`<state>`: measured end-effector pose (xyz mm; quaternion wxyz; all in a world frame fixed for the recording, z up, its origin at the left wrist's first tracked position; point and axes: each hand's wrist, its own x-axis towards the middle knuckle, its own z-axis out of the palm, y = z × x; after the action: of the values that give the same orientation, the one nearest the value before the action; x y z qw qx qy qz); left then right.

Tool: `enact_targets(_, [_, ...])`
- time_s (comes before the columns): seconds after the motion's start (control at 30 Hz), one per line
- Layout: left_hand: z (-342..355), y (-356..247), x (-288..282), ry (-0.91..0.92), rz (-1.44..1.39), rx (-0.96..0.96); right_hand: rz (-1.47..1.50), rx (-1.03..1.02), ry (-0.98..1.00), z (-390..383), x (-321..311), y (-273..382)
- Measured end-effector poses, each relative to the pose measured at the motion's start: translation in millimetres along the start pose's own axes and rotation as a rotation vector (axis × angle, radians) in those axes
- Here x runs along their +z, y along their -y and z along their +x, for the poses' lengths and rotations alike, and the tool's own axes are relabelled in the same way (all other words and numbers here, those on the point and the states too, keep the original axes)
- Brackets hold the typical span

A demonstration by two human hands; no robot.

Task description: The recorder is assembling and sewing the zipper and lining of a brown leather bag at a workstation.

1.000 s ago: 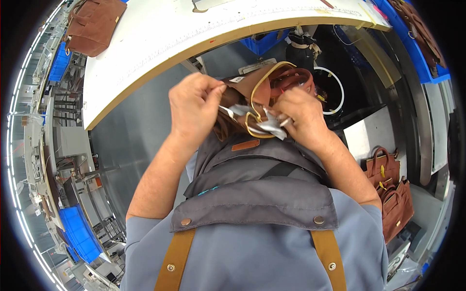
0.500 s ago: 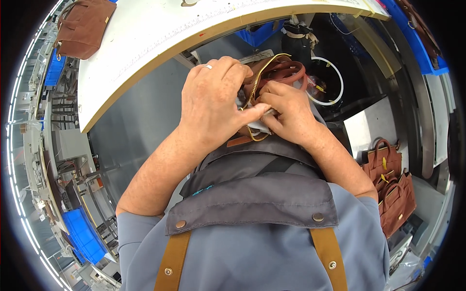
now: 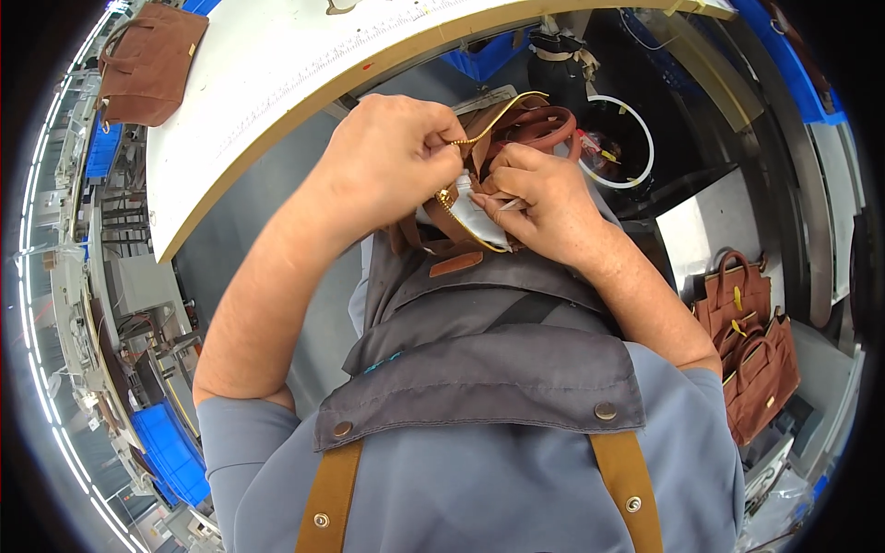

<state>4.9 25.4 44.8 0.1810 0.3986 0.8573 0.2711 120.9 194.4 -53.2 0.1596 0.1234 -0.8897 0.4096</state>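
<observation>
A brown handbag with a gold zipper [image 3: 496,123] lies open on my lap, its round brown handles [image 3: 553,127] toward the far side. My left hand [image 3: 392,157] is closed, with thumb and fingers pinching the zippered edge. The gold slider [image 3: 446,197] shows just below those fingers. Pale lining [image 3: 472,219] is visible in the bag's mouth. Over that lining, my right hand [image 3: 544,198] is closed in a pinch at the opening. A small pale piece sticks out between its thumb and finger; its kind is unclear. The bag's lower part is hidden by my hands.
The white worktable [image 3: 267,78] curves across the far left, with a finished brown handbag [image 3: 152,64] on it. A round bin with a white rim [image 3: 649,138] stands beyond my right hand. More brown handbags [image 3: 756,369] sit at the right, near a blue crate [image 3: 811,88].
My left hand has gone from loosely spread to a pinch on the zippered edge, pulling it leftward. The bag's mouth is wider and more lining shows. My right hand stays near the opening.
</observation>
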Motion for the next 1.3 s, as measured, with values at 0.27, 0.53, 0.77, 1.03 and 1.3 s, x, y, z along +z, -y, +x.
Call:
enact_targets(0.27, [5.6,12.9,-2.2,0.103,-0.176,-0.039,0.074,0.018,-0.283,21.2,-5.6,5.9])
enact_targets(0.53, [6.0,12.3,5.8,-0.013,-0.105,0.093,0.044,0.073,-0.308,27.1,3.0,6.5])
enact_targets(0.77, [6.3,21.5,8.7,-0.042,-0.194,0.079,0.162,0.17,-0.298,30.8,5.3,9.9])
enact_targets(1.03, [6.8,21.3,16.1,-0.14,0.055,0.266,0.131,0.17,-0.257,31.7,6.4,6.1])
enact_targets(1.3, [3.5,18.1,14.9,-0.094,0.063,0.304,0.132,0.105,-0.178,24.3,0.9,4.6])
